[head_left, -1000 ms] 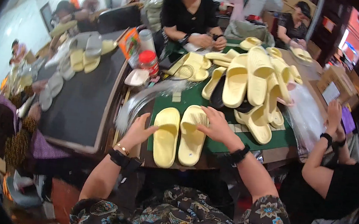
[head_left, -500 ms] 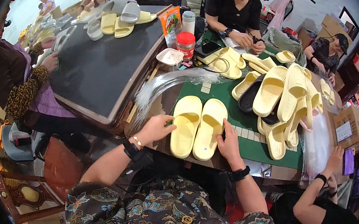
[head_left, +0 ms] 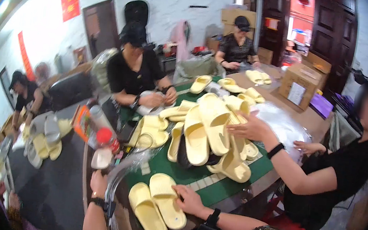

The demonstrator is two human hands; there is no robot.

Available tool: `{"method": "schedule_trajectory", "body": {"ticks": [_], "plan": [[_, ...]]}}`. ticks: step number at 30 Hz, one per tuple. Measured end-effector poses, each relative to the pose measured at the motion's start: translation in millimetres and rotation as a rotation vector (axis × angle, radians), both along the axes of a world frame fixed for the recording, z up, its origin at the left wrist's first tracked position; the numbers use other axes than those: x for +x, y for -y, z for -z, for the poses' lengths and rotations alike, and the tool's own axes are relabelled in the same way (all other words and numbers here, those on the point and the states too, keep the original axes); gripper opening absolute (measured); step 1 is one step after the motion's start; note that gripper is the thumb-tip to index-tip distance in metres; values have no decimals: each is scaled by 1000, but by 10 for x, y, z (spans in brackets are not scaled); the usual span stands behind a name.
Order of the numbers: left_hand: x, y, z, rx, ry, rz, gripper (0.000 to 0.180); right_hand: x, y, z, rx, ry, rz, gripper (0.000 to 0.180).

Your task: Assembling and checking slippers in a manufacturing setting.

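Note:
A pair of pale yellow slippers lies side by side at the table's near edge, the left slipper (head_left: 147, 213) beside the right slipper (head_left: 168, 204). My right hand (head_left: 191, 201) rests at the outer side of the right slipper, fingers stretched against it and not wrapped round. Farther left, my left hand (head_left: 99, 183) is away from the pair, beside a sheaf of clear plastic bags (head_left: 118, 178); blur hides whether its fingers hold one. Beyond the pair, a heap of yellow slippers (head_left: 197, 134) with a black slipper (head_left: 184, 153) among them covers the green mat (head_left: 152, 172).
At right, a co-worker's hand (head_left: 255, 128) reaches to the heap; more plastic bags (head_left: 282, 126) lie behind that arm. A red-lidded jar (head_left: 106, 138), a white tub (head_left: 102, 158) and a bottle (head_left: 99, 116) stand at left. A dark table (head_left: 48, 195) adjoins; other people sit around.
My left hand has left the left slipper and moved to the plastic bags. My right hand stays at the right slipper. The view has swung right and up; the right-hand co-worker now reaches to the heap.

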State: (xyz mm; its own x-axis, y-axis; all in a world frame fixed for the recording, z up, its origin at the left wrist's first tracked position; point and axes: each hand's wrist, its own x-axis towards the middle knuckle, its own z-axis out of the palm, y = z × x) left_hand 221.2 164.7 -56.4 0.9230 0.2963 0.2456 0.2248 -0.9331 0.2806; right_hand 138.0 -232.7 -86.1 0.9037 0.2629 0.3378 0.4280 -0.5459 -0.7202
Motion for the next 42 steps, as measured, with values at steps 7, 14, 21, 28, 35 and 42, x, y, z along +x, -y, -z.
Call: {"method": "schedule_trajectory", "body": {"ticks": [7, 14, 21, 28, 35, 42], "plan": [[95, -98, 191, 126, 62, -57, 18, -49, -26, -5, 10, -42, 8, 50], [40, 17, -71, 20, 115, -19, 15, 25, 10, 3, 32, -84, -27, 52], [-6, -48, -161, 117, 102, -53, 16, 523, 521, -1605, 167, 424, 189, 68], [-64, -27, -58, 124, -51, -29, 22, 906, 1283, -3291, 977, 599, 312, 70], [-92, -204, 198, 181, 21, -22, 15, 119, 566, -2317, 271, 494, -226, 51], [-85, -107, 94, 191, -104, -63, 16, -78, 68, -363, -175, -147, -466, 61]]}}
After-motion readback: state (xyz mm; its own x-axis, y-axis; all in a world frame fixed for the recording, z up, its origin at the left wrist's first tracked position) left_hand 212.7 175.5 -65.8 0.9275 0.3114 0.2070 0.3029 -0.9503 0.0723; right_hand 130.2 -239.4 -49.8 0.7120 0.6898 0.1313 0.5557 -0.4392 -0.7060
